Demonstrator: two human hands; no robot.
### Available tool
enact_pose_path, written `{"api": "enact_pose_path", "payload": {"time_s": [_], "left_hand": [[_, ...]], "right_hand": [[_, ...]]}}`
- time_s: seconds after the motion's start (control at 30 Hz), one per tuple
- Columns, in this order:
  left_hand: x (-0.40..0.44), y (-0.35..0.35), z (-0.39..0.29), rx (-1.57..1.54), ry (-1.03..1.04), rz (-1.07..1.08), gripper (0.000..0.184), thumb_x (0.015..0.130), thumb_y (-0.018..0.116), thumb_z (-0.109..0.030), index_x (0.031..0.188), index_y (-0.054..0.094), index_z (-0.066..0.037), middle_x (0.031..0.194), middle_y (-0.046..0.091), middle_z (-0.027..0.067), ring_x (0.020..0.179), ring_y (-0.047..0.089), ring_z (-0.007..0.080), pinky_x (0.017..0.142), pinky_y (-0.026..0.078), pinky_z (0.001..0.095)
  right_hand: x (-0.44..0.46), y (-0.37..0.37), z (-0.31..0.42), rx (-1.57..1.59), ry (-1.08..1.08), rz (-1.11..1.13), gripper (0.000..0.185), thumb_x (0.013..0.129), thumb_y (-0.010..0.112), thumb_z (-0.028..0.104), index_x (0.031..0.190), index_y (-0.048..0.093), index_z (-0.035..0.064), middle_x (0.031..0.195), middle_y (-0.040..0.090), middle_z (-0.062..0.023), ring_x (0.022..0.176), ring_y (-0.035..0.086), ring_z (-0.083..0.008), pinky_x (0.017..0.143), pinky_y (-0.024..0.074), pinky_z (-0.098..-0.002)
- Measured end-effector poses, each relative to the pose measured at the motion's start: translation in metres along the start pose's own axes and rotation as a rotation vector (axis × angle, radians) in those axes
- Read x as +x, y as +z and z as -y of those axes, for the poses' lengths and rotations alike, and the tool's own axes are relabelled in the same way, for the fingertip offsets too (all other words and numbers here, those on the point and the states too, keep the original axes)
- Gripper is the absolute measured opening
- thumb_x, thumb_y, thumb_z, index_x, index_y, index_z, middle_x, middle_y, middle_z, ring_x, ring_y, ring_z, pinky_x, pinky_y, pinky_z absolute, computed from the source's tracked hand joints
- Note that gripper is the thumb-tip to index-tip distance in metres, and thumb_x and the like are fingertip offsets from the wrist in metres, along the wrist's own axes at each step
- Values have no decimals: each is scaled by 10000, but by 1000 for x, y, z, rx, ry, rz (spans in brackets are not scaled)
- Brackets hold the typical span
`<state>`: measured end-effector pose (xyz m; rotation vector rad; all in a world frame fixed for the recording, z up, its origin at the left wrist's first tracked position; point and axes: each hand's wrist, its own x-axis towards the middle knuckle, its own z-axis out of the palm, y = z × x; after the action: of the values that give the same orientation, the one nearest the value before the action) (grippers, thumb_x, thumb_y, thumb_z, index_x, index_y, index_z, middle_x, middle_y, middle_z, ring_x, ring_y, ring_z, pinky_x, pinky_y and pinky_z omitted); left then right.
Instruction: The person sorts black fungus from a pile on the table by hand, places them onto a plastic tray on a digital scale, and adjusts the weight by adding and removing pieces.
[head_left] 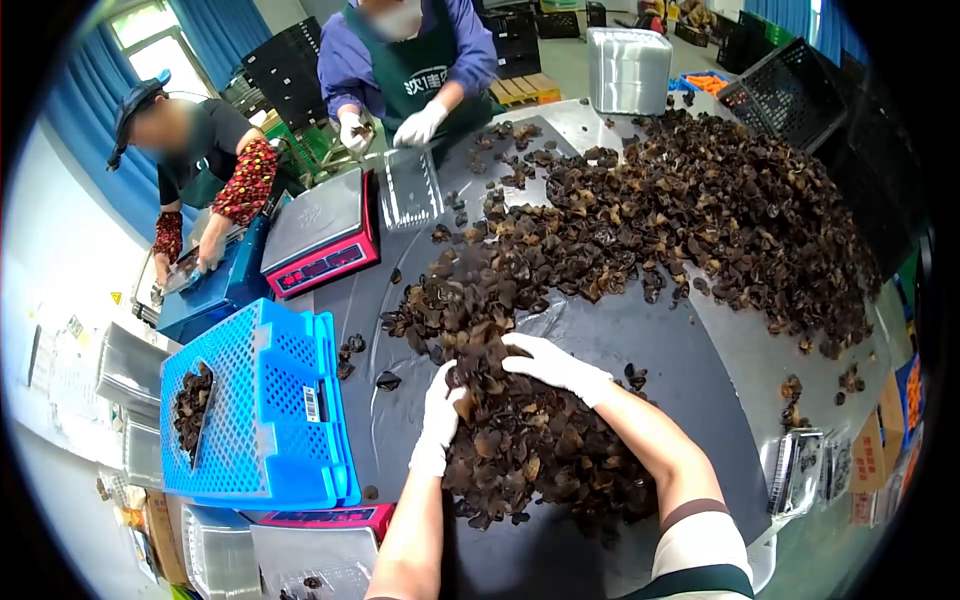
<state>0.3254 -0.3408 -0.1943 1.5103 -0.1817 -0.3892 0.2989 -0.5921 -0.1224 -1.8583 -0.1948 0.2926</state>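
Observation:
Dark brown wood ear mushrooms (pixel 545 455) lie in a heap in front of me on the dark table surface. My left hand (pixel 437 415), in a white glove, presses against the heap's left side with its fingers curled around some mushrooms. From the right, my right hand (pixel 555 368), also white-gloved, reaches over the heap, its fingertips against the same clump. Between both hands this clump is bunched up and slightly blurred. Some fingertips are hidden among the mushrooms.
A larger mushroom mound (pixel 720 200) spreads across the far right. At left stand a blue crate (pixel 255 400) with a filled tray on top and a red scale (pixel 320 235). Two people work opposite; one, in white gloves, is beside a clear tray (pixel 410 190). Stacked clear containers (pixel 630 70) stand behind.

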Motion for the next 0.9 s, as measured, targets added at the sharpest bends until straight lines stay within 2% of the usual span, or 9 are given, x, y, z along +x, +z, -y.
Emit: {"api": "enact_pose_path", "payload": {"time_s": [0.1, 0.27, 0.3, 0.4, 0.53, 0.6, 0.67, 0.77, 0.9], "left_hand": [[-48, 18, -22, 245, 69, -38, 476, 828, 560, -22, 1299, 502, 3, 1214, 608, 88, 1125, 569, 204, 991, 426, 338], [-99, 26, -26, 161, 61, 54, 433, 859, 586, -61, 1283, 518, -8, 1167, 640, 75, 1064, 608, 186, 932, 471, 334], [-106, 24, -25, 235, 46, 56, 442, 847, 588, -53, 1282, 520, -12, 1165, 641, 72, 1068, 605, 180, 937, 466, 329], [-128, 25, -44, 322, -5, 21, 480, 816, 599, -51, 1287, 516, -18, 1156, 648, 80, 1077, 596, 166, 962, 443, 306], [-146, 18, -78, 1039, 243, -187, 633, 819, 683, -277, 1374, 460, -72, 1378, 457, 260, 1235, 477, 405, 1019, 398, 423], [-168, 27, -103, 1038, 204, -247, 683, 809, 685, -312, 1401, 433, -83, 1428, 392, 274, 1264, 428, 435, 1046, 358, 459], [-194, 45, -117, 1176, 223, -164, 697, 793, 669, -337, 1409, 431, -115, 1455, 362, 252, 1283, 366, 487, 1058, 306, 555], [-243, 67, -97, 1373, 295, 44, 693, 784, 657, -392, 1404, 451, -162, 1466, 353, 218, 1304, 301, 526, 1067, 212, 660], [-313, 69, -75, 1428, 347, 333, 626, 801, 646, -367, 1385, 480, -216, 1447, 382, 187, 1336, 285, 482, 1088, 201, 638]], "right_hand": [[-30, 9, 20, 11, -28, 78, 622, 896, 608, 418, 1372, 448, 51, 1389, 499, -164, 1291, 461, -292, 1073, 348, -385], [-71, 29, 23, -110, 34, 163, 692, 893, 597, 448, 1413, 398, 38, 1395, 491, -192, 1297, 459, -316, 1066, 358, -386], [-78, 32, 28, -146, 6, 185, 543, 914, 585, 365, 1371, 473, 95, 1325, 565, -139, 1223, 527, -277, 1041, 378, -371], [-83, 40, 5, -364, -17, 171, 761, 881, 547, 563, 1408, 406, 33, 1358, 505, -231, 1250, 490, -374, 1067, 368, -419], [-132, 18, 80, -797, -4, -127, 710, 818, 625, 431, 1389, 423, 62, 1329, 500, -211, 1183, 479, -404, 1000, 382, -471], [-162, 26, 78, -869, -126, -402, 680, 810, 634, 403, 1377, 442, 78, 1330, 492, -210, 1223, 439, -399, 1026, 354, -474], [-196, 48, 80, -964, -152, -484, 653, 807, 637, 383, 1364, 465, 89, 1331, 493, -208, 1241, 418, -421, 1035, 337, -498], [-246, 105, 75, -940, -117, -348, 613, 809, 641, 393, 1338, 503, 115, 1368, 454, -218, 1267, 366, -499, 1066, 268, -597], [-298, 173, 75, -854, -219, -231, 585, 766, 702, 324, 1297, 536, 141, 1358, 464, -180, 1263, 378, -497, 1047, 315, -603]]}}
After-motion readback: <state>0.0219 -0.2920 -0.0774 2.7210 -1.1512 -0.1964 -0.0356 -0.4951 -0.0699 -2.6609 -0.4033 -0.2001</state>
